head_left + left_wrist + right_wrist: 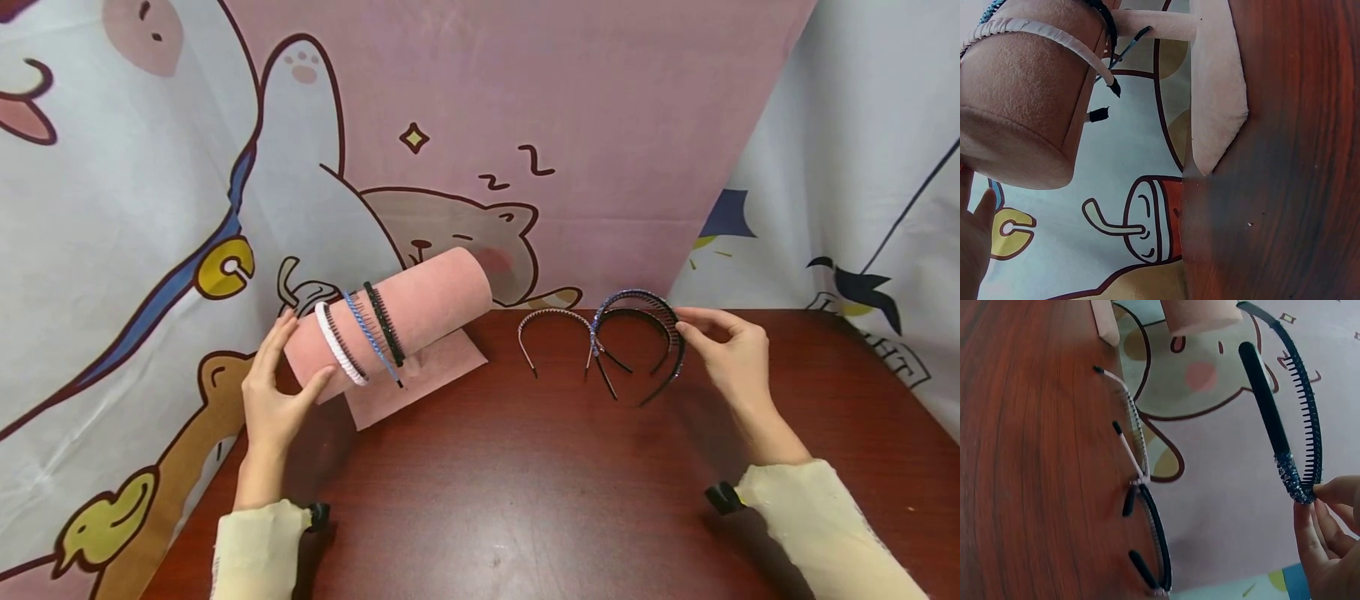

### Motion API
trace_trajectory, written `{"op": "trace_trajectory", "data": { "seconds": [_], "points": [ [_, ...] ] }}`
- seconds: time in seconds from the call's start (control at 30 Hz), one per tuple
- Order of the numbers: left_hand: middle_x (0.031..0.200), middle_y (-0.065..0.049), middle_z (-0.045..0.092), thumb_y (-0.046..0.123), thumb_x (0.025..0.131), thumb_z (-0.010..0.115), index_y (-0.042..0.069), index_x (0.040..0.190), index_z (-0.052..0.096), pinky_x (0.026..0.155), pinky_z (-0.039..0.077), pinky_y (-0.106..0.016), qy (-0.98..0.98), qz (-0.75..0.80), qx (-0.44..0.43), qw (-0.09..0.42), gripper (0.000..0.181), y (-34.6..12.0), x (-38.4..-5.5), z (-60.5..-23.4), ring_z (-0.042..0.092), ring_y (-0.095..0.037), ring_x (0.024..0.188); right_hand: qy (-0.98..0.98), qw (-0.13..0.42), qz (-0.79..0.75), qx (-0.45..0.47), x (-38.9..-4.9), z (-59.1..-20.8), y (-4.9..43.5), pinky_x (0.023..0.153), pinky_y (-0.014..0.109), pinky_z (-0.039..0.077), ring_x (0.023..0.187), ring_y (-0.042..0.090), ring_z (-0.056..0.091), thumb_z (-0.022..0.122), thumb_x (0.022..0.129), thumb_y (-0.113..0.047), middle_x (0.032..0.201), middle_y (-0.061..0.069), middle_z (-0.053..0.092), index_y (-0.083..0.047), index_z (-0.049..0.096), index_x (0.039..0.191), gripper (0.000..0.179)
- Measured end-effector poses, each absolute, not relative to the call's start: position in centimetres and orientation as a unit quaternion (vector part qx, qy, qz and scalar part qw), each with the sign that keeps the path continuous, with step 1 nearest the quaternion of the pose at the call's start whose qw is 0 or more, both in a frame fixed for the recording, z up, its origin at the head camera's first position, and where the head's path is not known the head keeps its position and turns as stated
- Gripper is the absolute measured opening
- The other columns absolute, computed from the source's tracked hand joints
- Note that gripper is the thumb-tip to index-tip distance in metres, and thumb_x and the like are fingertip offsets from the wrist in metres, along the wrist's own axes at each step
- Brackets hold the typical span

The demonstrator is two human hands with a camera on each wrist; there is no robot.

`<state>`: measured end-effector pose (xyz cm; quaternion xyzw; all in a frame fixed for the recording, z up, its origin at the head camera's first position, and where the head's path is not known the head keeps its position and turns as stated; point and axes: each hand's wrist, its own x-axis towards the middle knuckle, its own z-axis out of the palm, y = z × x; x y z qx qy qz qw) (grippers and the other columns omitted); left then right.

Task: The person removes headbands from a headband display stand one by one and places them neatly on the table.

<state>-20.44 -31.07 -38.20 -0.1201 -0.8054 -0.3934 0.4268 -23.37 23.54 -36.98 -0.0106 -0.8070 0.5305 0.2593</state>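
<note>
My left hand (273,396) is at the near end of a pink plush headband stand (442,292), its thumb and fingers spread and nearly straight around the roll's end. On the roll sit a white headband (337,346), a blue toothed headband (367,333) and a black toothed headband (384,321). With thumb and fingertips, my right hand (727,358) pinches a dark headband with blue glitter and inner teeth (1297,481) by its curved top, its two ends pointing away from the hand in the right wrist view.
A pale, beaded-looking headband (555,313) and a black headband (660,312) stand on the dark red wooden table (510,500), the black one partly behind the held headband. The stand's flat pink base (420,379) lies under the roll. Cartoon-printed cloth (600,125) hangs behind.
</note>
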Motion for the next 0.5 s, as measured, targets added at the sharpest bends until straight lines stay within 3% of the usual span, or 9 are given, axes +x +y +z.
{"op": "trace_trajectory", "data": {
  "seconds": [0.13, 0.23, 0.4, 0.5],
  "points": [
    [0.148, 0.002, 0.055, 0.023, 0.070, 0.090, 0.018, 0.139, 0.060, 0.117, 0.033, -0.021, -0.804, -0.394, -0.122, 0.429, 0.076, -31.1, -20.4, -38.2, 0.049, -0.025, 0.141, -0.814, 0.250, 0.524, -0.024, -24.0, -37.9, 25.2, 0.065, 0.006, 0.040, 0.079, -0.014, 0.059, 0.072, 0.089, -0.007, 0.079, -0.036, 0.065, 0.003, 0.073, 0.115, 0.028],
    [0.148, 0.001, 0.056, 0.023, 0.070, 0.090, 0.019, 0.139, 0.060, 0.116, 0.034, -0.020, -0.804, -0.393, -0.123, 0.430, 0.076, -31.1, -20.4, -38.2, 0.049, -0.026, 0.140, -0.823, 0.248, 0.510, -0.042, -24.3, -38.1, 26.3, 0.062, 0.007, 0.039, 0.080, -0.014, 0.056, 0.070, 0.090, -0.009, 0.080, -0.039, 0.063, 0.001, 0.073, 0.115, 0.027],
    [0.146, -0.009, 0.057, 0.016, 0.069, 0.090, 0.018, 0.139, 0.061, 0.116, 0.034, -0.020, -0.803, -0.392, -0.125, 0.431, 0.076, -31.0, -20.4, -38.1, 0.049, -0.027, 0.140, -0.837, 0.249, 0.480, -0.078, -24.8, -38.2, 28.0, 0.062, 0.010, 0.034, 0.085, -0.011, 0.049, 0.070, 0.091, -0.017, 0.079, -0.045, 0.057, -0.002, 0.073, 0.116, 0.029],
    [0.146, -0.011, 0.057, 0.013, 0.068, 0.090, 0.018, 0.138, 0.061, 0.116, 0.034, -0.020, -0.803, -0.392, -0.125, 0.431, 0.076, -30.9, -20.4, -38.0, 0.049, -0.026, 0.140, -0.845, 0.246, 0.466, -0.093, -25.2, -38.4, 29.1, 0.067, 0.006, 0.035, 0.086, -0.016, 0.049, 0.070, 0.091, -0.022, 0.078, -0.047, 0.055, -0.003, 0.073, 0.117, 0.031]
  ]
}}
